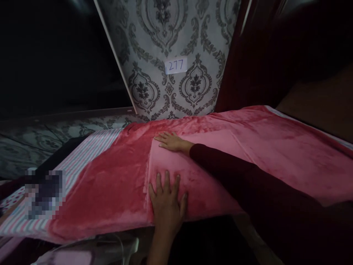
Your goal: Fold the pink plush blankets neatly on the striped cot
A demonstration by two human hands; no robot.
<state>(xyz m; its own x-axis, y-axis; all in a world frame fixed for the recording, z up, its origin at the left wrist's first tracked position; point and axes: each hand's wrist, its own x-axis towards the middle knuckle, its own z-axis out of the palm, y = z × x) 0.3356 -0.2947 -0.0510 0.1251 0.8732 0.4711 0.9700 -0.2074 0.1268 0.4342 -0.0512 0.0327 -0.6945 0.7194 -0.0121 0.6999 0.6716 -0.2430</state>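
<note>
A pink plush blanket [104, 180] is spread over a raised surface. On it lies a folded rectangular section of the same soft pink fabric [204, 147], its left edge running under my hands. My left hand [166, 202] rests palm down near the front edge, fingers spread on the fabric. Farther back, my right hand [170, 141] lies flat on the section's far left corner, its fingers stretched out to the left. The right arm, in a dark maroon sleeve, crosses over the fabric and hides part of it.
Striped cloth [91, 151] shows left of the blanket. Behind stand a large dark screen [60, 55], a patterned wall with a paper marked 277 [175, 65], and a dark red glossy panel [256, 66]. A pixelated patch covers something at left. Clear plastic [110, 246] sits below the front edge.
</note>
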